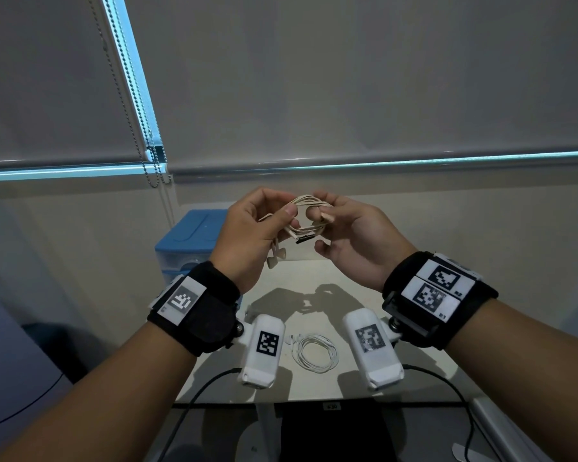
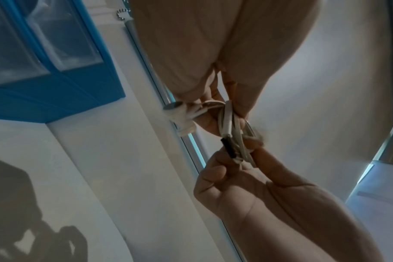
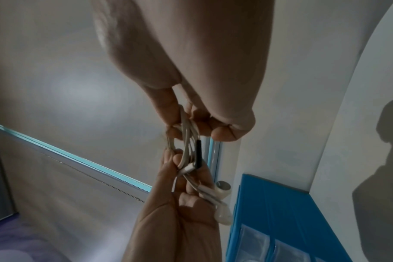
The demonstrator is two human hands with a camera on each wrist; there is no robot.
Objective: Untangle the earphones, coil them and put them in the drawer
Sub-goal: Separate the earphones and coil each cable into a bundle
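Both hands hold a cream-white coil of earphones [image 1: 306, 218] in the air above the white table [image 1: 424, 341]. My left hand [image 1: 286, 208] pinches the coil's left side between thumb and fingers, and the two earbuds [image 1: 276, 256] dangle below it. My right hand [image 1: 321, 221] curls its fingers round the right side. A short black piece [image 1: 303, 241] sticks out at the coil's lower edge. The left wrist view shows the coil [image 2: 229, 127], earbuds [image 2: 180, 113] and black piece [image 2: 228, 147]. The right wrist view shows the coil [image 3: 188, 141] and earbuds [image 3: 222, 195]. The blue drawer unit [image 1: 191, 238] stands behind, to the left.
A second pair of white earphones [image 1: 316, 351] lies coiled on the table near its front edge. A roller blind's bead chain [image 1: 154, 168] hangs at the back left. The drawer unit's clear drawer fronts [image 2: 56, 53] appear closed. Black cables [image 1: 447, 381] trail off the table front.
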